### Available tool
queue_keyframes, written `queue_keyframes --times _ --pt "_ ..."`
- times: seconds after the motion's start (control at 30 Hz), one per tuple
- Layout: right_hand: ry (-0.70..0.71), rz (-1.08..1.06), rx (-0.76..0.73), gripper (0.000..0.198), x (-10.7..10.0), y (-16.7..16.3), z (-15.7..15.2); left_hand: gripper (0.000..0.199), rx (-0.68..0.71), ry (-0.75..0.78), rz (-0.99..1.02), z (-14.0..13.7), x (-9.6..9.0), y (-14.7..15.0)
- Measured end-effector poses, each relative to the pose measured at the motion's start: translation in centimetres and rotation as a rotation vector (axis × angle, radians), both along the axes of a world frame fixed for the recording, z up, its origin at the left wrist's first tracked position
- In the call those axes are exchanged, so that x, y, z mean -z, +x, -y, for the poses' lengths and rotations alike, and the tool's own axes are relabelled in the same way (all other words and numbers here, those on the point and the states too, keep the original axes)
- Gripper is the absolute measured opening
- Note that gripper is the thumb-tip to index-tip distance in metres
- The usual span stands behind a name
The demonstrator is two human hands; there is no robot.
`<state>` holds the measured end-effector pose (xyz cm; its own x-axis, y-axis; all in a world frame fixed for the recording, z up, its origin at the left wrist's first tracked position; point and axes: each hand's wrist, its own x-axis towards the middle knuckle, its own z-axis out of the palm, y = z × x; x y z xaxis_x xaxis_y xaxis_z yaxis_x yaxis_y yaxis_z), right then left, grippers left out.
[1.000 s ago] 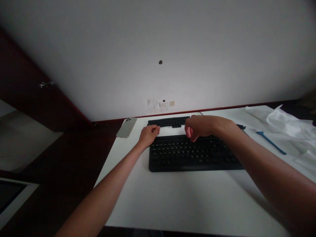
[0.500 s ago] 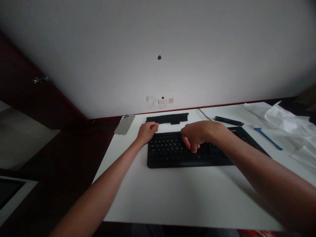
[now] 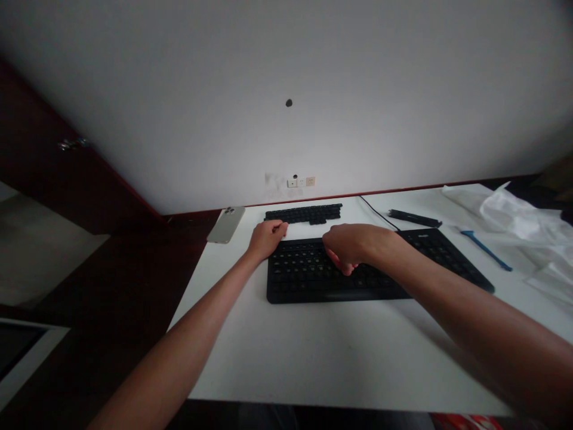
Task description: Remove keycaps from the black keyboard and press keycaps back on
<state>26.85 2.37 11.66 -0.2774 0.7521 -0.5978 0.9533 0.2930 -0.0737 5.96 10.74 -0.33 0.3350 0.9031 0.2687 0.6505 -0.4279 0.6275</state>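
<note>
- My left hand [image 3: 267, 238] rests at the far left corner of the black keyboard [image 3: 371, 269], fingers curled loosely and touching its edge; it grips nothing that I can see
- My right hand [image 3: 347, 246] hovers over the middle rows of keys, fingers bent down and bunched toward the keys; whether something small sits pinched between the fingertips I cannot tell
- The keyboard lies flat on the white table [image 3: 313, 358], its long side running left to right in front of me, its cable [image 3: 378, 214] leading off from the far edge
- Just beyond the keyboard lies a row of loose black keycaps [image 3: 304, 213], close to my left fingertips
- A phone [image 3: 226, 225] lies face down at the table's far left corner, partly over the edge
- A black bar-shaped part [image 3: 414, 218] lies beyond the keyboard's right end
- A blue tool [image 3: 486, 251] lies to the right, beside crumpled white plastic [image 3: 519, 224]
</note>
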Motion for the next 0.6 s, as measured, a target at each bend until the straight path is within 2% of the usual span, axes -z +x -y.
queue_keyframes --times 0.23,0.47,0.6 --pt "0.112 0.040 -0.044 0.022 0.0 -0.3 -0.2 0.043 0.000 0.005 -0.005 0.1 0.0 0.0" --pt "0.082 0.007 0.011 0.028 0.7 -0.1 -0.6 0.043 -0.005 0.007 -0.008 0.1 0.0 0.0" --pt "0.103 0.040 -0.040 0.036 1.3 -0.1 -0.8 0.044 -0.003 0.004 -0.020 0.1 0.0 0.0"
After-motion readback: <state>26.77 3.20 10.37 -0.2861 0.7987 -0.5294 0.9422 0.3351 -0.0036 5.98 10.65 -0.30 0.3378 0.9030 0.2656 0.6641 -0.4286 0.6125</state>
